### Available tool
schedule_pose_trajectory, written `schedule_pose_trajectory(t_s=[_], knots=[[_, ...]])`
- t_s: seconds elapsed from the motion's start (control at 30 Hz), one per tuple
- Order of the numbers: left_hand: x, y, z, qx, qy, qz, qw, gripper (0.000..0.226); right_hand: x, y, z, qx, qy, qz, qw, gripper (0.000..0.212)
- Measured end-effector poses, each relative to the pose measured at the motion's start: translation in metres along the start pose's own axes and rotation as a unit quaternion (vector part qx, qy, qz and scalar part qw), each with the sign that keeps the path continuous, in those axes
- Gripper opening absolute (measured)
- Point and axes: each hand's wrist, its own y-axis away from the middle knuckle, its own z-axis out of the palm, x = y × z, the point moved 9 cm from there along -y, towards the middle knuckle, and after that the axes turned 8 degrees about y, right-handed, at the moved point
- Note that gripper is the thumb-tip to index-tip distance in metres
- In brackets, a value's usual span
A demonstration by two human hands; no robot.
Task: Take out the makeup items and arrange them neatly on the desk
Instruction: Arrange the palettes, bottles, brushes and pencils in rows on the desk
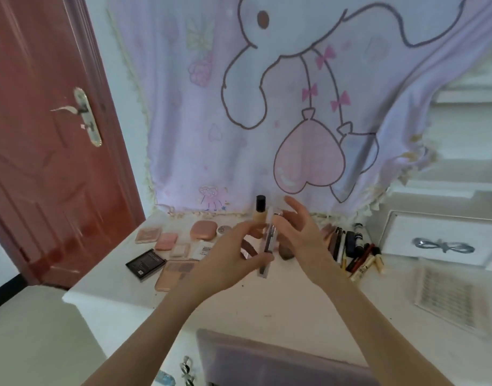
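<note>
Your left hand (236,254) pinches the tube (268,246); your right hand (300,232), beside it, is open. Light, rigid, likely slippery: grip mid-barrel.

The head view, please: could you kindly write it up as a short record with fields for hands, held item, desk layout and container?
left hand: left hand pinches a slim clear tube, held upright above the desk
right hand: right hand open, fingers spread, beside the tube
desk left: flat compacts and a black palette
desk right: row of pencils and sticks
desk back: bottle with black cap, upright
container: purple bin at near edge, contents not visible
</note>
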Motion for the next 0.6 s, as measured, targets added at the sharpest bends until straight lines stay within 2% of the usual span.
schedule_pose_trajectory(t_s=[0.1,0.17,0.27,0.37,0.4,0.53,0.6], knots=[[0.028,-0.016,-0.023,0.022,-0.003,0.004,1.0,0.047,-0.038,-0.018,0.002,-0.009,-0.029,-0.019,0.999,0.052],[0.047,-0.027,-0.04,0.044,-0.001,0.012,0.999,0.061,-0.065,-0.027,0.004,-0.025,-0.014,-0.047,0.998,0.05],[0.077,-0.038,-0.056,0.035,0.02,0.046,0.998,0.076,-0.09,-0.035,0.008,-0.052,-0.001,-0.067,0.996,0.065],[0.096,-0.047,-0.06,0.0,-0.014,0.07,0.997,0.062,-0.1,-0.037,0.008,-0.06,0.006,-0.072,0.996,0.078],[0.098,-0.051,-0.061,-0.002,-0.012,0.074,0.997,0.055,-0.101,-0.036,0.007,-0.06,0.029,-0.076,0.995,0.074],[0.093,-0.06,-0.06,0.03,0.013,0.084,0.996,0.037,-0.094,-0.032,0.0,-0.09,0.156,-0.065,0.982,0.025],[0.087,-0.063,-0.051,0.036,0.001,0.091,0.995,0.038,-0.083,-0.031,-0.009,-0.13,0.173,-0.03,0.976,0.027]])
